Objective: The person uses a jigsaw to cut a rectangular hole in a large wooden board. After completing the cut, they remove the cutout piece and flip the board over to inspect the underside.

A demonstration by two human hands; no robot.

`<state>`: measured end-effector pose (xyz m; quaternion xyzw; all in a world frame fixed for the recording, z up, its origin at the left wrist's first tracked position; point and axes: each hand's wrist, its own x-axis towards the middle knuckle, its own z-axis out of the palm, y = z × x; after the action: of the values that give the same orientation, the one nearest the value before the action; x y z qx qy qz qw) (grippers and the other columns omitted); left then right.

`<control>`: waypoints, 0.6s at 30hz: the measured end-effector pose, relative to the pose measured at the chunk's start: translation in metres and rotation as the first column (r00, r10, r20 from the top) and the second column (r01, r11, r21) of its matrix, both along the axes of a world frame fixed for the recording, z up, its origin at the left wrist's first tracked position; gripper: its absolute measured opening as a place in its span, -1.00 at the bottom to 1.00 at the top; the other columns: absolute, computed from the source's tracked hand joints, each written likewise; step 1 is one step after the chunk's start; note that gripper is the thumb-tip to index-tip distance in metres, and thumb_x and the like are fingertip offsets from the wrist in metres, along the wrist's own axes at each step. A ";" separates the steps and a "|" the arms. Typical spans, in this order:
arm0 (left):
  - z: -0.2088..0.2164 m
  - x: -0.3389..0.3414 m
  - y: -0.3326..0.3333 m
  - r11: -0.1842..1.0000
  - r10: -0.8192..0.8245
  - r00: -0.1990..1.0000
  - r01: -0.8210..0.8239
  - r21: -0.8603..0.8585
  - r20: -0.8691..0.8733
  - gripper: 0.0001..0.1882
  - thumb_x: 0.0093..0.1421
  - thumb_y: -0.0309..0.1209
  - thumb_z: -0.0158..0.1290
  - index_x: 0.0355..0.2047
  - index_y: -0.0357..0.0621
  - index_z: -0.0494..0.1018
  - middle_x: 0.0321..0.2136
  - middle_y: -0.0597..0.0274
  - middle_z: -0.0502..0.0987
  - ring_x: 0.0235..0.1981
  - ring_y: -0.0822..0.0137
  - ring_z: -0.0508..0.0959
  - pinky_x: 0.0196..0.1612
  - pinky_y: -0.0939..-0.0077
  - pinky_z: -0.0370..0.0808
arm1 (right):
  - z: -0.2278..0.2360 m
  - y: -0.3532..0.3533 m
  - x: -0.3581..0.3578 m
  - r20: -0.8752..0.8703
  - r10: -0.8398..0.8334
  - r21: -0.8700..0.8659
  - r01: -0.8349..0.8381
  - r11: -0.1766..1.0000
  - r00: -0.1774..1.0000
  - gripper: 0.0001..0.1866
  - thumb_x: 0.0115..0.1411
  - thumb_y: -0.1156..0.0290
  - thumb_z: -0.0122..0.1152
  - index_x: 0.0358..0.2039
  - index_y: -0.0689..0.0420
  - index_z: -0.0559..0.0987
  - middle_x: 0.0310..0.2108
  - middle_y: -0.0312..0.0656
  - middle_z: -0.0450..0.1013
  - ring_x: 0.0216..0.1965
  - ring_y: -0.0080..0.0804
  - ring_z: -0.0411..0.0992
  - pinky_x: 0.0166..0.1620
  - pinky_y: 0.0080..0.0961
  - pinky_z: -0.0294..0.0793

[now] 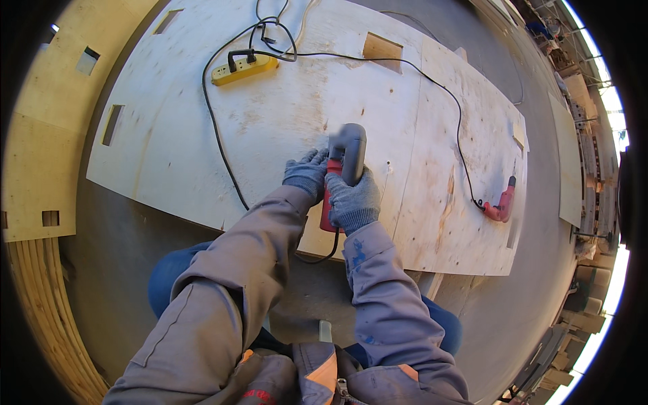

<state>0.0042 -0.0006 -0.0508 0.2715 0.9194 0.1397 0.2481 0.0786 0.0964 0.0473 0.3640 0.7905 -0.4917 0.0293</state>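
Observation:
My right hand (354,197), in a grey knitted glove, is wrapped round a red and grey corded power tool (352,155). The tool stands on a large plywood sheet (270,128), its dark grey housing on the far side and its red body toward me. Its exact kind I cannot make out; the working end is hidden. Just left of it, my gloved left hand (306,174) lies on the plywood with fingers stretched out, close to the tool's far end. A black cord (331,253) drops from the tool's near end over the sheet's front edge.
A yellow power strip (244,69) with black plugs sits at the far left, beside tangled cords. A red drill (501,204) lies near the right edge, its cord (449,94) crossing the sheet. Rectangular cutouts (383,50) pierce the sheet. More plywood (47,135) stands at left.

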 end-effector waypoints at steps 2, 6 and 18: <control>0.009 0.001 -0.002 1.000 0.006 1.000 -0.006 0.012 0.019 -0.28 0.21 0.05 -0.05 0.36 0.27 0.09 0.42 0.31 0.02 0.42 0.22 0.04 0.25 -0.23 0.10 | 0.012 0.000 -0.001 0.041 0.043 0.067 -0.046 0.997 0.998 -0.32 -0.08 0.16 0.47 0.02 0.22 0.44 -0.17 0.06 0.55 -0.16 -0.07 0.56 -0.06 -0.27 0.52; 0.012 0.000 -0.005 0.999 0.022 0.999 -0.023 0.025 0.035 -0.27 0.20 0.05 -0.05 0.36 0.26 0.09 0.41 0.30 0.03 0.41 0.21 0.05 0.26 -0.23 0.10 | 0.018 -0.005 -0.006 -0.075 0.048 0.170 -0.034 0.985 0.996 -0.48 -0.07 0.32 0.45 -0.12 0.26 0.46 -0.51 -0.11 0.53 -0.54 -0.37 0.54 -0.42 -0.40 0.56; 0.027 0.022 -0.019 0.991 0.051 0.999 -0.053 0.122 0.015 -0.16 0.08 -0.17 0.16 0.36 0.23 0.08 0.37 0.24 0.11 0.36 0.19 0.16 0.29 0.10 0.20 | 0.043 -0.012 0.019 -0.141 -0.119 -0.017 0.117 0.993 0.983 -0.61 -0.05 0.54 0.34 -0.17 0.28 0.45 -0.55 -0.11 0.48 -0.66 -0.39 0.46 -0.59 -0.43 0.47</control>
<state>0.0266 -0.0198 -0.0233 0.2612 0.9144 0.2037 0.2328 0.0980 0.0840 0.0902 0.3742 0.7654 -0.5208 -0.0545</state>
